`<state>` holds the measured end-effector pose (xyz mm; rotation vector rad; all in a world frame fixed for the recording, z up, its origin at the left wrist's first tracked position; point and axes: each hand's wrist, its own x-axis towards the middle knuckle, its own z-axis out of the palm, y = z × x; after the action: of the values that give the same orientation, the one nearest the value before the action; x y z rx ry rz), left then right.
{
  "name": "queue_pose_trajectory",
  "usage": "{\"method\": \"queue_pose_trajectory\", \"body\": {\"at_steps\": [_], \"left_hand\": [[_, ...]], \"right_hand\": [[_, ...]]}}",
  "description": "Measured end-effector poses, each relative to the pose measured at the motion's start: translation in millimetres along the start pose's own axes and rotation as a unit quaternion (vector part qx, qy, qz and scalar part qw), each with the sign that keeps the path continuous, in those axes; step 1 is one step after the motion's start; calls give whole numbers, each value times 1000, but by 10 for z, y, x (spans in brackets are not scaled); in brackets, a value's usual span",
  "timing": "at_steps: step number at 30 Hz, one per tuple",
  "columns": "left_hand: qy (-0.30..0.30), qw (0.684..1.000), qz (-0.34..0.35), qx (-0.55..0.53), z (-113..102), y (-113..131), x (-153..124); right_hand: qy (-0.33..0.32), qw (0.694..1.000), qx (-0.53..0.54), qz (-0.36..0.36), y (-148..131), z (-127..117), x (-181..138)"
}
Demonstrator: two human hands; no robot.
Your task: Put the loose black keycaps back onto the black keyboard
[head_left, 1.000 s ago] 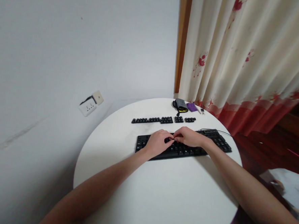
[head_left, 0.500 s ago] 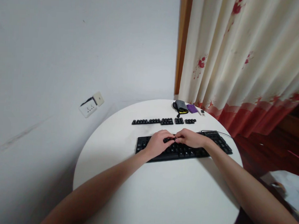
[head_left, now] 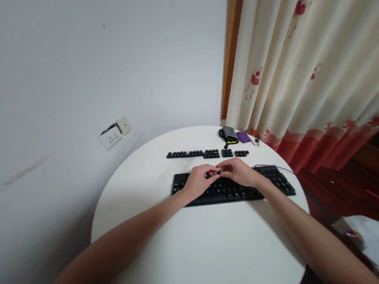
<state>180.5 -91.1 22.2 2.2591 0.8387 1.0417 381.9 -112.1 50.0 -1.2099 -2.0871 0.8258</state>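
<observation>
A black keyboard [head_left: 220, 197] lies across the white round table, partly covered by my hands. Above its upper middle, my left hand [head_left: 200, 179] is closed in a pinch, its fingertips meeting those of my right hand [head_left: 238, 171]. My right hand is also pinched, thumb and fingers together. Between the fingertips shows a small black keycap [head_left: 219, 173], mostly hidden by the fingers. Behind the keyboard, rows of loose black keycaps [head_left: 212, 153] stand in groups. The keys under my palms are hidden.
At the table's far edge lie a grey and black pouch [head_left: 230, 134], a purple cloth [head_left: 243, 137] and a small white and black item [head_left: 256, 142]. A cable [head_left: 279, 167] runs off the right side. A wall with a socket [head_left: 111, 137] borders the left; a curtain [head_left: 277, 79] hangs behind.
My right hand has shifted slightly left and up, its fingers now overlapping the left fingertips. The small black piece shows between them. The keyboard and loose keycaps stay in place.
</observation>
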Motion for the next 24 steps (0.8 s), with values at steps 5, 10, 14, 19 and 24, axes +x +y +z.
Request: {"method": "queue_pose_trajectory", "body": {"at_steps": [5,10,14,19,24], "left_hand": [[2,998,-25,50,7,-33,-3],[-29,997,-28,61,16,-51,-8],[-41,997,-19,70,17,-43,-5],[-44,996,-13,70,11,-31,-1],[-54,996,-13,76,9,-18,7]], "right_hand": [[-3,999,-40,35,76,-72,-28],[-46,998,-50,16,101,-46,-43],[-51,997,-65,5,129,2,-32],[-46,993,-105,2,129,20,-24],[-38,989,-145,-6,59,31,-36]]}}
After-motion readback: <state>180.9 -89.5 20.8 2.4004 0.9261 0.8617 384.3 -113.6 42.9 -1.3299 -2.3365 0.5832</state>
